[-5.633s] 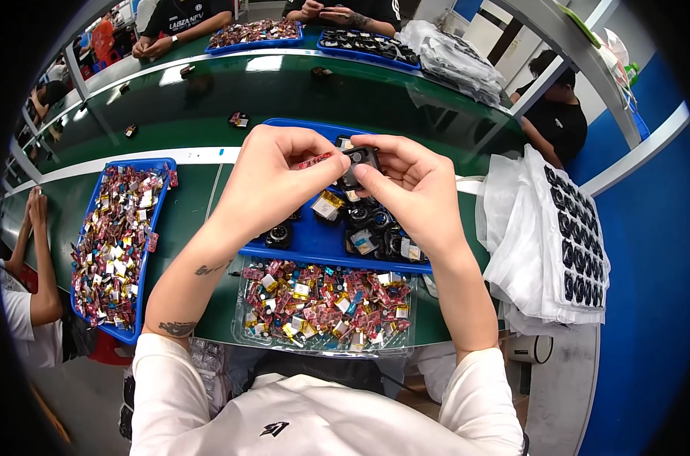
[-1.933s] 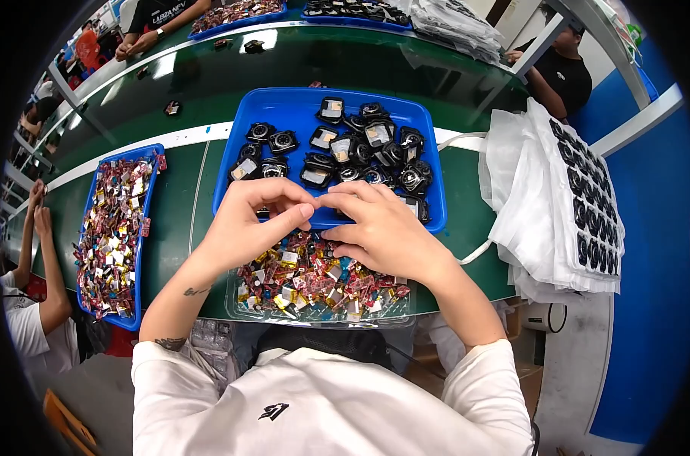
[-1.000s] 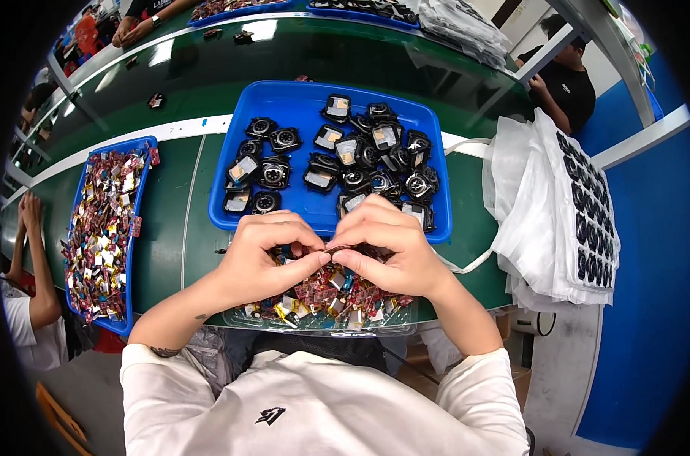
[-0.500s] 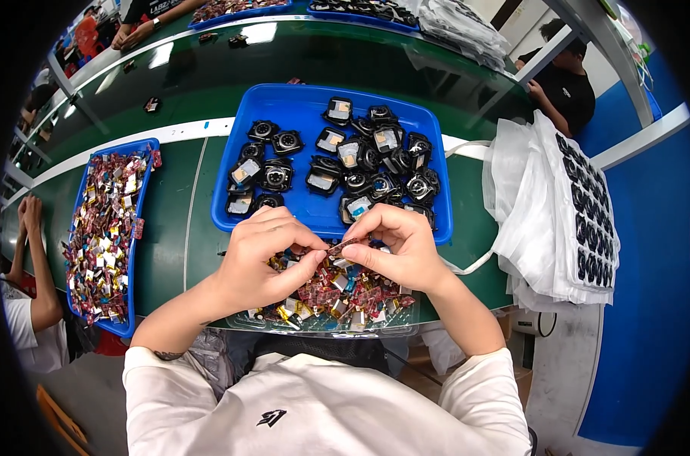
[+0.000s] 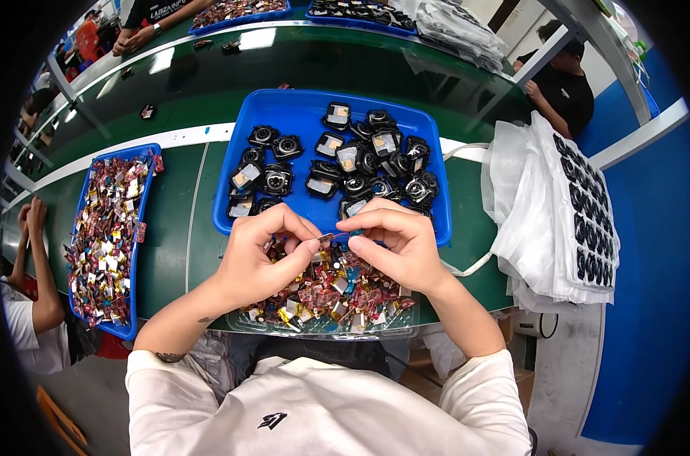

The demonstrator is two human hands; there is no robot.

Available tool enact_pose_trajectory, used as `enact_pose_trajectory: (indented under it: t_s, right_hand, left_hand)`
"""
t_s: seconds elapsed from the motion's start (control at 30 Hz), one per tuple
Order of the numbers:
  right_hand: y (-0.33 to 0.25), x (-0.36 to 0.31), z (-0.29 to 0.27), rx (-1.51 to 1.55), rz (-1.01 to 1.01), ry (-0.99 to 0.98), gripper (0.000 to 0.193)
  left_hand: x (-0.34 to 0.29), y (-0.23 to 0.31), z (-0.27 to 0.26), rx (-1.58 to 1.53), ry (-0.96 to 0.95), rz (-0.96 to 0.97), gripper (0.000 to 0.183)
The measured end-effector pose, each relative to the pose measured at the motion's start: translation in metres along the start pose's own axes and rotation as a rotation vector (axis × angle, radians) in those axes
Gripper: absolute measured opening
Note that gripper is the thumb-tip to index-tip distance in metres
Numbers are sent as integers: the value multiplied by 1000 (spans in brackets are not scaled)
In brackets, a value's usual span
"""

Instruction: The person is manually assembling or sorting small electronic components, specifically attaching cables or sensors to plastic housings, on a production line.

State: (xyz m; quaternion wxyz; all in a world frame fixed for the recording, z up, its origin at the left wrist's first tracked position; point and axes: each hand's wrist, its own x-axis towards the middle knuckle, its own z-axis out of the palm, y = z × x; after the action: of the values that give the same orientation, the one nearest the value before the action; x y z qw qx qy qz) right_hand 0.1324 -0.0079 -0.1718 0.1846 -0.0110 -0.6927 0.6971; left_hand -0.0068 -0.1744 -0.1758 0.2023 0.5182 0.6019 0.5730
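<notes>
My left hand pinches a small reddish circuit board between thumb and forefinger. A short way to its right, my right hand has thumb and forefinger closed on a small blue piece, largely hidden by the fingers. What looks like a thin wire spans the gap between the two parts. Both hands hover over a clear plastic tray heaped with circuit boards, silver and yellow battery-like pieces and blue bits. Just beyond them lies a blue tray of black smartwatch cases.
A long blue tray of similar boards stands on the left. White sheets and a holder of black round parts are stacked on the right. Co-workers' hands rest beyond the left tray. Loose parts lie on the green belt.
My fingertips have drawn slightly apart. The board stays with my left hand, and the blue piece now shows at my right fingertips. Loose parts on the far belt have shifted slightly left.
</notes>
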Motion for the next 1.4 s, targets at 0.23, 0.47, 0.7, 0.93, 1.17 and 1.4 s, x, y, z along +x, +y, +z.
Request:
enact_pose_trajectory:
  t_s: [0.23,0.47,0.7,0.93,1.17,1.4]
  right_hand:
    - [2,1,2,-376,-165,69,19]
    - [0,-3,3,-437,-187,61,5]
    - [7,-6,0,-3,-112,-66,5]
    - [9,-9,7,111,92,-124,8]
    - [3,-5,12,-45,-81,-35,7]
    - [8,-6,5,-35,-58,-85,8]
  left_hand:
    - [2,8,6,-301,40,-196,17]
    - [6,5,-2,385,15,202,9]
    - [6,5,0,221,-19,215,9]
    - [3,4,1,108,-85,53,5]
    - [-3,-14,1,-177,-11,-193,6]
    - [-1,-10,1,-169,-35,-102,8]
